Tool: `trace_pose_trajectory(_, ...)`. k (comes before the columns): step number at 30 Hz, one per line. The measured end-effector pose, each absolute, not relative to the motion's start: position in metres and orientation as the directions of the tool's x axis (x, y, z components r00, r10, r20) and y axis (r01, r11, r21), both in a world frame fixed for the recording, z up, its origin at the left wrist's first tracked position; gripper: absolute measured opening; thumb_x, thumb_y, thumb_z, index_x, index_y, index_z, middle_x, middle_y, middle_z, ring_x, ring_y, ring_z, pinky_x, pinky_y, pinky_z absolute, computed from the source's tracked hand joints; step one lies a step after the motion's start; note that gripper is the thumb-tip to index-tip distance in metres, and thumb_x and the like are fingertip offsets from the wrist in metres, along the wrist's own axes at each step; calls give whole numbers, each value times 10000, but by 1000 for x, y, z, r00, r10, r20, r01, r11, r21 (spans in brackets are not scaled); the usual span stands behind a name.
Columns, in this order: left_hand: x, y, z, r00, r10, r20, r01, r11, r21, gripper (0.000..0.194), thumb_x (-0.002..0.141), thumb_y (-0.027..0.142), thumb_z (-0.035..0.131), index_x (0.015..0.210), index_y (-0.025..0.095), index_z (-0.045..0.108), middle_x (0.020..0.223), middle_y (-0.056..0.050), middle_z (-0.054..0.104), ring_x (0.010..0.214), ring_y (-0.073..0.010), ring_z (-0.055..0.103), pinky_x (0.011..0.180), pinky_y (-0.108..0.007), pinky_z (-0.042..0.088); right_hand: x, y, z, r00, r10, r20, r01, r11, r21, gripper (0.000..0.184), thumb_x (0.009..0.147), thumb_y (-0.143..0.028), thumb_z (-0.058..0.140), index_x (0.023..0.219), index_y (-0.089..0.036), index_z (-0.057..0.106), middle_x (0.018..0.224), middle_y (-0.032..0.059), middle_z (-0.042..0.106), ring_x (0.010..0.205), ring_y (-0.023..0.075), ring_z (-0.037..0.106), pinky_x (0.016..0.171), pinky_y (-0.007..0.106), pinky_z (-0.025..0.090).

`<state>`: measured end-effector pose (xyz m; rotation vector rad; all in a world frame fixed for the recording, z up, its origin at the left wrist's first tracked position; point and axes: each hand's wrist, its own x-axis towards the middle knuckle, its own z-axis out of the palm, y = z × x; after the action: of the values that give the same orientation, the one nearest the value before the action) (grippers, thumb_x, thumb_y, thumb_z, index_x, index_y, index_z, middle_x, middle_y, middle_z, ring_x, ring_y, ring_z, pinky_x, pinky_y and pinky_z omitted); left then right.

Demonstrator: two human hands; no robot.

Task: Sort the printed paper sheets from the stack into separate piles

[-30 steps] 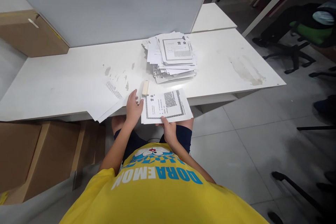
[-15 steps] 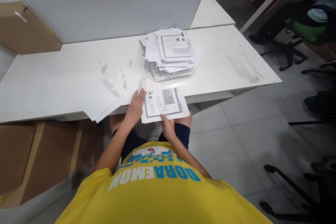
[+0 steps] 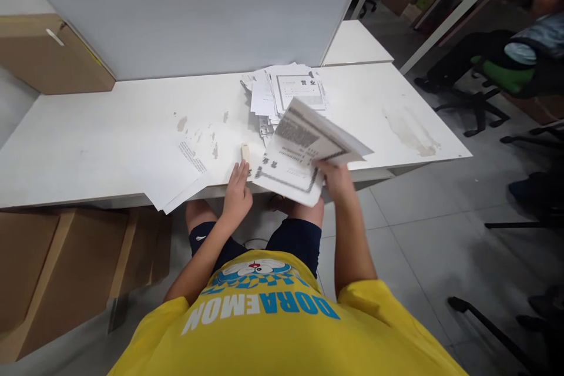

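Note:
My left hand (image 3: 238, 194) lies at the desk's front edge, fingers stretched forward and touching the near end of a small beige stapler (image 3: 245, 153). The stapler sits on the desk. In my right hand (image 3: 337, 179) are printed paper sheets (image 3: 291, 158) with a dark ornamental border, pinched at their right side. These sheets are raised and tilted, slightly blurred, and overlap the front of a tall stack of papers (image 3: 263, 97). To the left, a few loose sheets (image 3: 176, 182) stick out past the desk's front edge.
The white desk (image 3: 110, 147) has worn patches and meets a grey partition (image 3: 211, 17) at the back. A cardboard box (image 3: 57, 59) stands at the left rear, with more cardboard (image 3: 83, 252) below the desk. On the right are office chairs (image 3: 484, 82) and a seated person.
My right hand has lifted the bordered sheets off the stapler, up and to the right, turning them. My left hand stays by the stapler. The camera view has shifted slightly.

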<state>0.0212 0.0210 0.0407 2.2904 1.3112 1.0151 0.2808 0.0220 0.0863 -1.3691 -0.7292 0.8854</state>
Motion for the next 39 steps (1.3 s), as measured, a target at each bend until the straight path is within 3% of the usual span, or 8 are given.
trace_pose_trajectory(8,-75,-14,54,98,849,520,870,-326,369,550,920,183,465,1469,166,438,1486,-120,486,1506,-311,176,1205,-543,217,338,218,155,325,943,-68,581,-256,-773,34,772,-96,603,798,-106,623,938,110,653,922,187,565,905,429,404)
trace_pose_trajectory(13,-131,-19,36,-82,913,400,955,-44,294,603,908,303,505,1467,90,423,1512,-205,415,1490,-398,169,1159,-612,156,332,249,150,394,912,116,757,-250,-604,378,703,-11,665,1063,-97,588,1361,229,455,1320,327,333,1064,564,205)
trace_pose_trajectory(18,-131,-29,35,0,894,448,957,-130,261,462,865,88,430,1272,167,634,1305,-124,649,1398,-338,415,1073,-496,295,309,225,144,450,828,335,792,-196,-578,433,838,-142,577,1268,-117,525,1354,230,477,1317,330,377,1037,547,295)
trace_pose_trajectory(22,-130,-43,39,149,876,459,929,-284,239,460,849,52,455,1240,192,653,1270,-101,674,1346,-313,489,1017,-438,339,240,161,141,302,860,411,599,163,-784,285,886,-237,507,1137,-162,618,1174,141,634,1111,235,559,958,437,418)
trace_pose_trajectory(25,-126,-57,31,154,821,550,892,-355,280,428,843,35,463,1163,210,685,1171,-76,723,1233,-278,595,966,-411,382,177,96,118,-211,977,44,223,92,-970,302,900,-435,504,967,-195,674,800,46,693,743,180,628,721,354,503)
trace_pose_trajectory(28,-120,-67,19,23,729,684,846,-379,375,354,830,31,491,1015,228,720,1006,-44,761,1096,-251,664,939,-416,419,139,48,80,-690,623,-369,332,-180,-926,415,819,-587,618,770,-186,713,655,47,697,604,162,611,601,301,492)
trace_pose_trajectory(35,-109,-79,6,-265,711,651,622,-389,679,156,867,187,633,733,236,697,1136,-73,692,1321,-273,485,1033,-472,442,117,17,31,-466,781,-417,1,-471,-882,467,715,-655,692,844,-206,695,876,68,740,788,200,670,716,315,534)
trace_pose_trajectory(39,-102,-87,1,-407,793,454,373,-309,875,145,875,308,646,983,251,725,1468,-73,493,1421,-282,378,1164,-463,329,97,4,24,-312,822,-476,-174,-543,-822,461,567,-446,847,916,-210,659,1043,81,742,935,267,685,834,387,536)
